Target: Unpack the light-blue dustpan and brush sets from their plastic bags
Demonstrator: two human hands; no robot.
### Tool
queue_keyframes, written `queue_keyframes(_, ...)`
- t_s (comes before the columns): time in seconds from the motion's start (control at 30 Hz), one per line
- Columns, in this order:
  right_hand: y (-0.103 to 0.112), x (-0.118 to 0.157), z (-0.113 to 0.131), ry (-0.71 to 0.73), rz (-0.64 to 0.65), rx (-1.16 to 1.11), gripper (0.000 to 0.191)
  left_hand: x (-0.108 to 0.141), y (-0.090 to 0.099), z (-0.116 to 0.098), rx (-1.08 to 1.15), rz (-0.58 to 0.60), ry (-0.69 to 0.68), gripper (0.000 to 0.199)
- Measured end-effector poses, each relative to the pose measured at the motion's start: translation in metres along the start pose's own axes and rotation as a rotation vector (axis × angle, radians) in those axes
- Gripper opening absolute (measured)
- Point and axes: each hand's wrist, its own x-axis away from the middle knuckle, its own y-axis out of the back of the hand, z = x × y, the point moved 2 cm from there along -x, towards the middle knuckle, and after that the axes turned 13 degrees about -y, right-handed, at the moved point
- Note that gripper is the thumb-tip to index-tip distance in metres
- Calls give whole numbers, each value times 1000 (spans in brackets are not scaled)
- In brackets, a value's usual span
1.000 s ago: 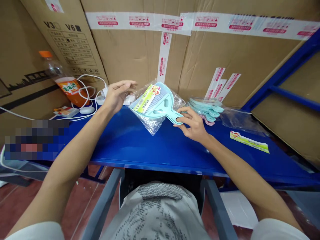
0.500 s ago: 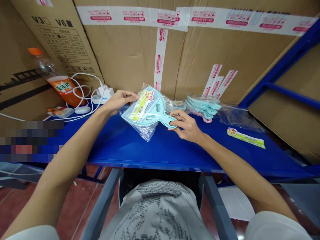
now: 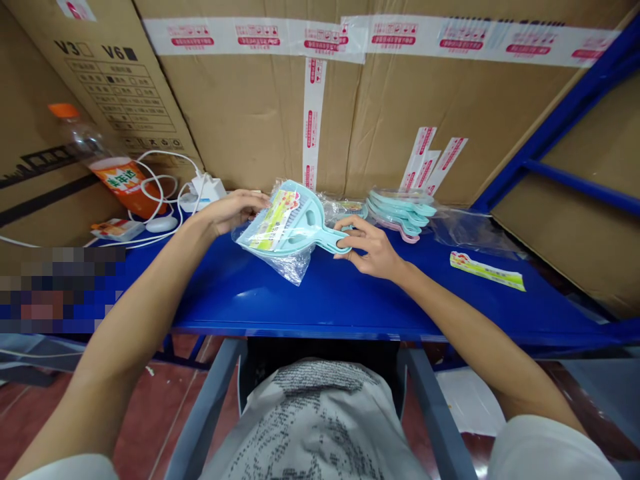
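A light-blue dustpan (image 3: 300, 240) with a small brush (image 3: 296, 223) nested in it is tilted above the blue table. Its broad part sits inside a clear plastic bag (image 3: 293, 268), under a yellow-green label card (image 3: 274, 221). My right hand (image 3: 371, 248) is closed round the handle, which sticks out of the bag. At the upper left edge, my left hand (image 3: 235, 210) grips the bagged dustpan; some of its fingertips are hidden behind it. A stack of bagged dustpans (image 3: 400, 210), light blue with a pink one at the bottom, lies beyond my right hand.
A loose label card (image 3: 487, 271) and empty plastic film (image 3: 470, 233) lie on the blue table (image 3: 380, 307) at right. An orange drink bottle (image 3: 120, 177), white cables and a charger (image 3: 209, 190) stand at left. Cardboard (image 3: 240, 120) walls the back; a blue frame bar rises at right.
My left hand has shifted slightly, with its fingers now further behind the dustpan's edge. The dustpan is a little lower in view, and the whole view has shifted slightly.
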Motion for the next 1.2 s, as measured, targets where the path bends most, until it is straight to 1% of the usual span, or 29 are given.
queue_keyframes(0.1, 4, -2, 0, -15, -4, 4, 15, 0, -4, 4, 142, 56, 185, 30)
queue_keyframes(0.23, 4, -3, 1, -133, 36, 41, 24, 0, -7, 2, 191, 42, 306, 26)
queue_keyframes(0.33, -2, -1, 4, -203, 79, 5, 25, 1, -3, -1, 186, 62, 370, 23)
queue_keyframes(0.43, -13, 2, 10, -188, 94, -46, 21, 2, 5, -1, 189, 122, 393, 22)
queue_keyframes(0.53, -25, 5, 16, -152, 122, -80, 18, 3, 16, 2, 180, 225, 351, 23)
queue_keyframes(0.6, -34, 8, 19, -164, 166, -94, 17, 4, 22, 5, 143, 306, 316, 24)
queue_keyframes(0.67, -42, 11, 23, -184, 201, -108, 17, 7, 26, 8, 92, 383, 313, 27)
queue_keyframes(0.77, -48, 14, 30, -170, 239, -152, 17, 10, 31, 11, 30, 436, 320, 33)
queue_keyframes(0.83, -42, 12, 33, -145, 276, -177, 14, 10, 30, 10, 11, 444, 333, 40)
queue_keyframes(0.93, -18, 6, 28, -137, 364, -181, 11, 10, 19, 6, -6, 450, 386, 50)
queue_keyframes(1.0, 4, 1, 17, -182, 454, -153, 11, 10, 5, 2, -3, 449, 406, 51)
queue_keyframes(1.1, 34, -2, -4, -283, 567, -79, 16, 9, -17, -2, 47, 431, 398, 46)
queue_keyframes(1.2, 52, 0, -18, -406, 630, -37, 22, 10, -32, -3, 68, 362, 378, 40)
